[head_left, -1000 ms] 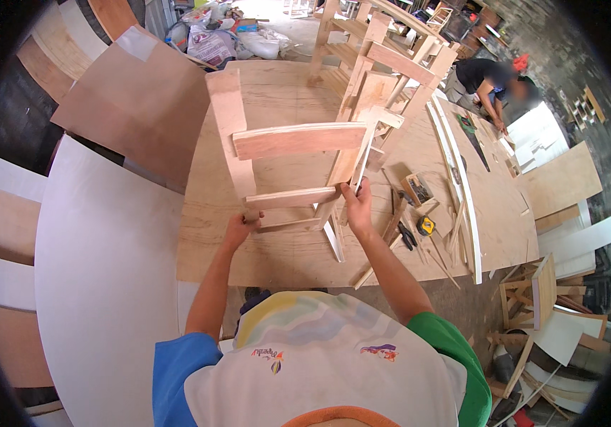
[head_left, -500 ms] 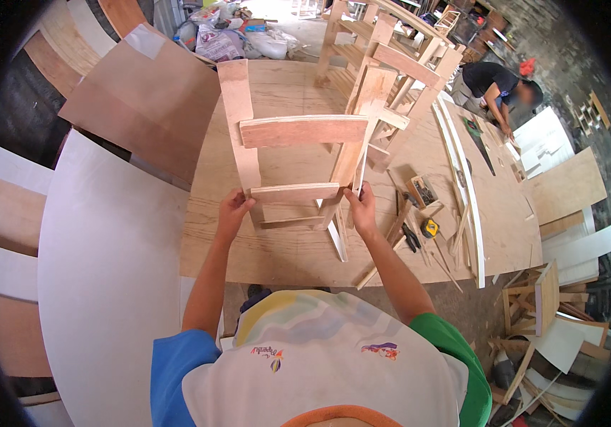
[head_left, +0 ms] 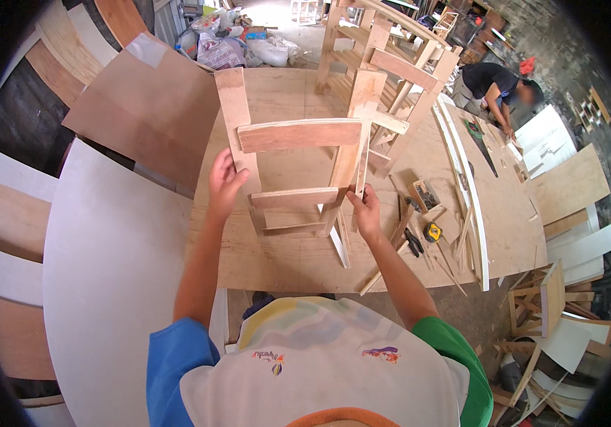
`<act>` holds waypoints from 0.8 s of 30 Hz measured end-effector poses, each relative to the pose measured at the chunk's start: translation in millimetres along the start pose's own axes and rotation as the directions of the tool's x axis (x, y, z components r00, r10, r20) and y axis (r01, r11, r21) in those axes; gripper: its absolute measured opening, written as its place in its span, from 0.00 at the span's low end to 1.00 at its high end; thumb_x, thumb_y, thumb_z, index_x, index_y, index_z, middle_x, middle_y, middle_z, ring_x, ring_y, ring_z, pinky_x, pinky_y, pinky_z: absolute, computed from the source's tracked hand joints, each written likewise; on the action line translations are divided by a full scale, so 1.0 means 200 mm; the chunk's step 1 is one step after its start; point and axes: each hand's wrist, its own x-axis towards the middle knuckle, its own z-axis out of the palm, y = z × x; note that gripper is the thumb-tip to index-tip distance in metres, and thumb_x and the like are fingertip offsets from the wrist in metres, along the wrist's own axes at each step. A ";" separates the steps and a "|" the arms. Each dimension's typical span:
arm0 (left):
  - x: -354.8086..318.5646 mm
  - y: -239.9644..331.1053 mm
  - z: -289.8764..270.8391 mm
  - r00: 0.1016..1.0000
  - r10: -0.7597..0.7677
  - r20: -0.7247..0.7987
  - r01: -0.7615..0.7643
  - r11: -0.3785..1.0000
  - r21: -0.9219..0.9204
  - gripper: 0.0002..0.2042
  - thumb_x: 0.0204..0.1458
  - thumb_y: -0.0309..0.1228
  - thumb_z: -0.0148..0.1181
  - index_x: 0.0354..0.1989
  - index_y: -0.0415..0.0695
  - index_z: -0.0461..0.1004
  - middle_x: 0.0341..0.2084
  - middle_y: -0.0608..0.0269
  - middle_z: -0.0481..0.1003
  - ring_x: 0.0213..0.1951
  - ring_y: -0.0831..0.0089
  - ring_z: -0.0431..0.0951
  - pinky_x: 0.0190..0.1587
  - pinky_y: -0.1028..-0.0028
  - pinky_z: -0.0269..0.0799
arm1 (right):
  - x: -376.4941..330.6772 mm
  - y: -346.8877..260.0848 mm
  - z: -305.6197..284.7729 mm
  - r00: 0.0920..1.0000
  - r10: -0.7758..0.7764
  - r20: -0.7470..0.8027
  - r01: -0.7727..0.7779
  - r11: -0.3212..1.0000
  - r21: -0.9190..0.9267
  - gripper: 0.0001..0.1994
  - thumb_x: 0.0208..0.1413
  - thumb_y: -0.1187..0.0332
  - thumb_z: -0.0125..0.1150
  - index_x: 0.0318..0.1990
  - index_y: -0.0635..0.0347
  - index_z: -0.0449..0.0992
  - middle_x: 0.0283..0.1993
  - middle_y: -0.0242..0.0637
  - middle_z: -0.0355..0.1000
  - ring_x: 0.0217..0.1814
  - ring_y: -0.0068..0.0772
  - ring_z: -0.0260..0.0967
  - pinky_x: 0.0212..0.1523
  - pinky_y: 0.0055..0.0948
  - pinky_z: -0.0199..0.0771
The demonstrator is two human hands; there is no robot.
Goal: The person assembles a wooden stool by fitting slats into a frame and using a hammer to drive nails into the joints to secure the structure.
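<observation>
Nearby, right of the frame (head_left: pixel 300 135), lies a tape measure (head_left: pixel 432 232).

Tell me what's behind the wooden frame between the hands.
Through the wooden frame you see tabletop; beyond, rightward, stands another wooden structure. What the frame's solid parts cover cannot be seen.

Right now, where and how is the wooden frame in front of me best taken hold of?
I would hold the wooden frame by the left upright and right upright, just above the lower crossbar, reaching in from both outer sides. The uprights are long and narrow, with crossbars joining them, so this should balance it.
</observation>
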 end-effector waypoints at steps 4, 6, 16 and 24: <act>0.13 0.13 0.10 1.000 0.004 0.000 -0.004 0.999 0.053 0.35 0.45 0.15 0.60 0.62 0.36 0.50 0.49 0.54 0.70 0.50 0.69 0.71 0.51 0.71 0.68 | 0.02 -0.02 0.00 1.000 -0.020 0.005 0.020 1.000 -0.017 0.06 0.54 0.75 0.57 0.39 0.61 0.71 0.35 0.27 0.69 0.38 0.18 0.63 0.43 0.21 0.63; 0.17 0.17 0.13 1.000 -0.005 -0.013 0.007 0.993 0.115 0.34 0.44 0.13 0.56 0.62 0.37 0.49 0.47 0.52 0.71 0.47 0.68 0.74 0.50 0.70 0.70 | 0.05 -0.06 0.02 0.998 -0.058 0.004 0.058 0.998 -0.008 0.06 0.54 0.75 0.57 0.39 0.61 0.70 0.35 0.28 0.69 0.39 0.19 0.64 0.44 0.22 0.63; 0.20 0.07 0.09 0.998 0.068 -0.007 -0.068 0.998 0.001 0.30 0.48 0.19 0.59 0.59 0.36 0.53 0.46 0.55 0.71 0.46 0.70 0.75 0.47 0.71 0.73 | 0.33 -0.36 0.08 0.979 -0.201 -0.043 0.205 0.965 0.165 0.07 0.55 0.76 0.55 0.41 0.64 0.69 0.38 0.31 0.70 0.41 0.21 0.64 0.46 0.24 0.64; 0.20 0.13 0.07 0.978 -0.198 0.062 0.191 0.976 0.107 0.14 0.50 0.24 0.59 0.45 0.35 0.68 0.33 0.58 0.76 0.38 0.70 0.77 0.42 0.72 0.72 | 0.34 -0.54 0.14 0.972 -0.233 -0.015 0.233 0.961 0.151 0.08 0.56 0.76 0.55 0.43 0.62 0.68 0.38 0.29 0.68 0.40 0.19 0.63 0.44 0.22 0.63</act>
